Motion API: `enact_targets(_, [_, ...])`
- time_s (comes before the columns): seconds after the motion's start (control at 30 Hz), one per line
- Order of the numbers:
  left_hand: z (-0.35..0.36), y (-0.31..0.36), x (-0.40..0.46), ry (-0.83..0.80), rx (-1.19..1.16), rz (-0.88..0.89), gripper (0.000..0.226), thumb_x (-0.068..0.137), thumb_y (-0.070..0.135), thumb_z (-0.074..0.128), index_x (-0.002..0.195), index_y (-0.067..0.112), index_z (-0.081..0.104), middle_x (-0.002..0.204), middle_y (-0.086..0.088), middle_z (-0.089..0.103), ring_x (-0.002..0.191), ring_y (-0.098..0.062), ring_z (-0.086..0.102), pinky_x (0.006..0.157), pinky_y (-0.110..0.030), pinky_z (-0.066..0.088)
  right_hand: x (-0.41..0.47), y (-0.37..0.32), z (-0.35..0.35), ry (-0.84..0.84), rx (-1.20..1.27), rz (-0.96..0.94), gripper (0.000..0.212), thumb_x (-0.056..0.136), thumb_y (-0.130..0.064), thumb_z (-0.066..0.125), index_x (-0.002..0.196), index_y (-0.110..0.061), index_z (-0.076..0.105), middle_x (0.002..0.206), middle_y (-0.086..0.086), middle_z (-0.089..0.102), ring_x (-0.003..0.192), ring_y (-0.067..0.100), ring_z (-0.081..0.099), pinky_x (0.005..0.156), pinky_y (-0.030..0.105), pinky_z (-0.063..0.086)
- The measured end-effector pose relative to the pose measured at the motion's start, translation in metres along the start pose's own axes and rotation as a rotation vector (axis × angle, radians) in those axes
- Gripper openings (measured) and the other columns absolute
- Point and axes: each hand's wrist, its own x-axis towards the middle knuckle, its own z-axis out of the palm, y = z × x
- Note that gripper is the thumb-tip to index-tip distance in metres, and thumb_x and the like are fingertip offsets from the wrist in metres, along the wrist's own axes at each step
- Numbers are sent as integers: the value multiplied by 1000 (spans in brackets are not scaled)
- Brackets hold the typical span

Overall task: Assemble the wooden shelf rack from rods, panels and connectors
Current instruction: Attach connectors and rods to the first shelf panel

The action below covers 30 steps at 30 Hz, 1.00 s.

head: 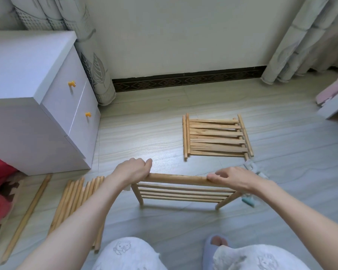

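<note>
Your left hand (132,170) grips the left end of the top rod (177,178) of a partly built rack section (180,193), with the fingers curled over the rod. Your right hand (232,177) holds the right end of the same rod, with the fingers curled on it more loosely. The section stands on the floor (164,145) on 2 legs, near the middle of the view, and its slats run across between the legs.

At 1 o'clock from the section, well apart from it, a stack of slatted panels (216,139) lies flat on the floor. At 8 o'clock, a bundle of loose rods (76,203) lies side by side, partly hidden by your left forearm. Further to 8 o'clock, 1 single rod (25,217) lies alone. Just beside your right hand, at 3 o'clock, there is a small clear bag (251,166), and its contents are too blurred to tell. A white cabinet (37,106) with 2 orange knobs stands at 10 o'clock.
</note>
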Motion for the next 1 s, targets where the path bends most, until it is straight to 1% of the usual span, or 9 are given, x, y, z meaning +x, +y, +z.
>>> enact_targets(0.07, [0, 6, 2, -89, 101, 58, 60, 97, 44, 13, 101, 13, 65, 103, -10, 60, 95, -27, 53, 84, -36, 42, 2, 1, -1, -31, -4, -7, 78, 77, -80, 19, 95, -20, 66, 87, 2, 65, 82, 17, 56, 66, 29, 40])
enact_targets(0.17, [-1, 7, 8, -193, 157, 88, 64, 96, 48, 12, 101, 12, 64, 101, -9, 60, 93, -23, 53, 84, -35, 42, 5, -2, 1, -15, -43, -6, 74, 83, -73, 7, 63, -14, 48, 70, 3, 55, 68, 15, 50, 78, 34, 43])
enact_targets(0.23, [-1, 9, 9, -197, 189, 121, 62, 97, 45, 14, 92, 10, 64, 97, -7, 62, 89, -22, 54, 81, -34, 41, 8, -3, 1, -34, -24, 11, 72, 83, -72, 4, 56, -15, 40, 67, 2, 51, 65, 14, 47, 85, 37, 44])
enact_targets(0.37, [1, 12, 3, -77, 238, 193, 55, 99, 36, 15, 84, 7, 59, 99, -10, 64, 88, -25, 56, 85, -39, 45, 16, 4, 5, -50, -13, 10, 91, 76, -78, -1, 68, -11, 60, 89, 6, 65, 84, 20, 58, 90, 39, 44])
enact_targets(0.53, [3, 12, 2, -8, 285, 240, 50, 98, 35, 13, 70, 12, 48, 98, -9, 65, 84, -27, 58, 83, -41, 46, 18, 7, 14, 70, -35, -35, 92, 63, -81, -9, 57, -12, 51, 76, 6, 65, 74, 21, 60, 84, 40, 47])
enact_targets(0.63, [3, 10, 3, 12, 306, 251, 53, 98, 36, 11, 73, 11, 50, 98, -8, 65, 84, -27, 57, 83, -41, 45, 20, 7, 14, 89, -52, -41, 85, 71, -78, -7, 54, -13, 45, 69, 5, 63, 68, 20, 58, 81, 39, 47])
enact_targets(0.77, [7, 7, 1, 52, 322, 261, 51, 99, 36, 13, 73, 10, 49, 94, -9, 63, 83, -27, 56, 81, -39, 44, 15, 3, 16, 123, -98, -27, 71, 85, -69, 2, 53, -15, 34, 59, 2, 47, 58, 17, 46, 75, 37, 45])
enact_targets(0.83, [8, 7, 1, 56, 331, 250, 52, 98, 36, 16, 79, 7, 54, 93, -9, 62, 85, -27, 55, 78, -37, 42, 12, 2, 15, 124, -101, -20, 69, 86, -68, 3, 53, -15, 33, 58, 1, 45, 57, 17, 44, 71, 35, 43])
enact_targets(1.0, [7, 8, 4, 64, 310, 220, 54, 96, 40, 20, 75, 8, 58, 87, -10, 61, 80, -26, 56, 75, -36, 43, 12, 4, 14, 142, -70, -23, 70, 87, -68, 6, 53, -14, 34, 60, 2, 48, 61, 18, 47, 69, 35, 41])
